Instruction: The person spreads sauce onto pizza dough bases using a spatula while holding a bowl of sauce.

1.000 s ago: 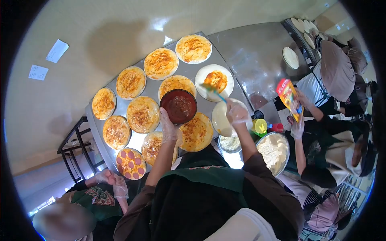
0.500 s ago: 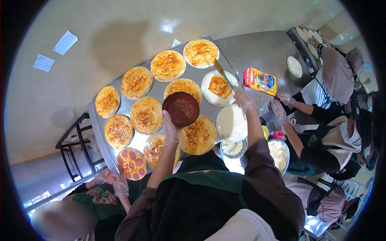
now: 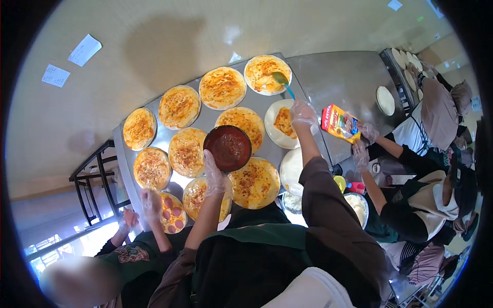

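My left hand (image 3: pixel 214 177), in a clear plastic glove, is closed on the side of a dark bowl (image 3: pixel 227 149) of red sauce held above the pizzas. My gloved right hand (image 3: pixel 304 112) grips a teal-handled spoon (image 3: pixel 281 79). The spoon's head is over the sauced pizza (image 3: pixel 263 72) at the far right of the table; whether it touches cannot be made out. Below my right hand lies a dough base (image 3: pixel 283 123) with a patch of sauce in its middle, partly hidden by the hand. A plain dough base (image 3: pixel 291 172) is nearer me, partly behind my sleeve.
Several sauced pizzas (image 3: pixel 178 107) cover the metal table. At left, a co-worker's hand (image 3: pixel 151 204) is over a pizza with pink slices (image 3: pixel 173 214). At right, another co-worker's hands (image 3: pixel 367 132) are at a yellow-red pouch (image 3: pixel 340 123). Bowls (image 3: pixel 357 208) stand by my right arm.
My right hand has moved away from me, bringing the spoon from near the patchy base to over the far sauced pizza. The left co-worker's hand rose; the right co-worker's hands reached the pouch.
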`<state>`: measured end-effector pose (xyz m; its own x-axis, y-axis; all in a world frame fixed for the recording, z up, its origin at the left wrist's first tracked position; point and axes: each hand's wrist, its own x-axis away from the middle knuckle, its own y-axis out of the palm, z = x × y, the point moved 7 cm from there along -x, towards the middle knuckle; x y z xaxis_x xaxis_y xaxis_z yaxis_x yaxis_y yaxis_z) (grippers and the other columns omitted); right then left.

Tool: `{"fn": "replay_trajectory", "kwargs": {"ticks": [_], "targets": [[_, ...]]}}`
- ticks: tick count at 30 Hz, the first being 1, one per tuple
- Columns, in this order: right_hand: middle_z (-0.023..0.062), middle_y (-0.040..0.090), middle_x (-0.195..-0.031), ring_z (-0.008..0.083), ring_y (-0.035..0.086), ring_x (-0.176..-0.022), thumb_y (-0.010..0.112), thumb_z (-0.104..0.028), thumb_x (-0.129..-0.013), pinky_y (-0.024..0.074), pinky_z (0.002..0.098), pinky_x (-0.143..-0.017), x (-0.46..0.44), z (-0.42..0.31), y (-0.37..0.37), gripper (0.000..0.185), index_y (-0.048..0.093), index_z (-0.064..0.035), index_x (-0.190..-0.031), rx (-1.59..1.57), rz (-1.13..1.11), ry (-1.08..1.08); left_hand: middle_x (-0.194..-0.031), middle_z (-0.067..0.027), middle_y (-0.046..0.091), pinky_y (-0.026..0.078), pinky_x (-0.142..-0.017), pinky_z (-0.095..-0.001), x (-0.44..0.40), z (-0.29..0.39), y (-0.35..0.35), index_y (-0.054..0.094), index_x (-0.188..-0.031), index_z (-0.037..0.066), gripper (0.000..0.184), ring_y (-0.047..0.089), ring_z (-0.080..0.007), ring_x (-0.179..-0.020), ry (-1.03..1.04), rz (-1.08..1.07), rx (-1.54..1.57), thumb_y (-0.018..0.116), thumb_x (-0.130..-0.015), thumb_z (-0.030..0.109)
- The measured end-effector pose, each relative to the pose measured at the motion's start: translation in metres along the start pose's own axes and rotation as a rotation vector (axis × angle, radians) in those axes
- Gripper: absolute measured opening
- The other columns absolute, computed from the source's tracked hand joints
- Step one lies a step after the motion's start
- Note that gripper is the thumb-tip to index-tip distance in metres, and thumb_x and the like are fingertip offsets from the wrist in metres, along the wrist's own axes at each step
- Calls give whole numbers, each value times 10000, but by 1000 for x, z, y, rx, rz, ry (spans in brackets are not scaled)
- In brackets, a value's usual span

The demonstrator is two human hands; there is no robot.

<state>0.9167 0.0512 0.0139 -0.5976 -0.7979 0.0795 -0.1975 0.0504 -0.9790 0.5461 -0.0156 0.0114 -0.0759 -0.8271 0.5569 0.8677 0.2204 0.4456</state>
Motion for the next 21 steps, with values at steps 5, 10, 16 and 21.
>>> {"fn": "replay_trajectory", "kwargs": {"ticks": [5,10,16,21], "targets": [[174,709,-1015,362,682,-942,440,-301,-999,523,484,-801,-2,-9,50,328,675,-190,-1200,-81,76,-234,-1430,-122,475,509,-988,-456,-13,2,10,339,-1477,112,692,518,-288,-1276,73,-31,45,441,-991,594],[82,663,-839,220,635,-763,447,-373,-1018,496,378,-711,1,0,4,371,661,-133,-1205,-664,-289,-140,-1450,-171,460,417,-1082,-433,-52,-12,-3,356,-1473,42,757,489,-318,-1306,187,-17,-236,402,-990,623],[-11,545,-675,111,492,-584,460,-395,-1022,428,293,-577,130,23,-59,381,682,-88,-1054,-654,-650,-117,-1278,-281,560,459,-991,-420,-37,30,52,447,-1359,-68,631,565,-374,-1189,446,144,-829,471,-1016,460],[18,554,-680,117,500,-570,463,-363,-1023,424,311,-556,163,18,-17,375,702,-77,-987,-288,-211,-291,-1196,-264,611,464,-976,-424,-9,37,98,467,-1341,-53,575,608,-381,-1112,646,12,-849,548,-996,399]]}}
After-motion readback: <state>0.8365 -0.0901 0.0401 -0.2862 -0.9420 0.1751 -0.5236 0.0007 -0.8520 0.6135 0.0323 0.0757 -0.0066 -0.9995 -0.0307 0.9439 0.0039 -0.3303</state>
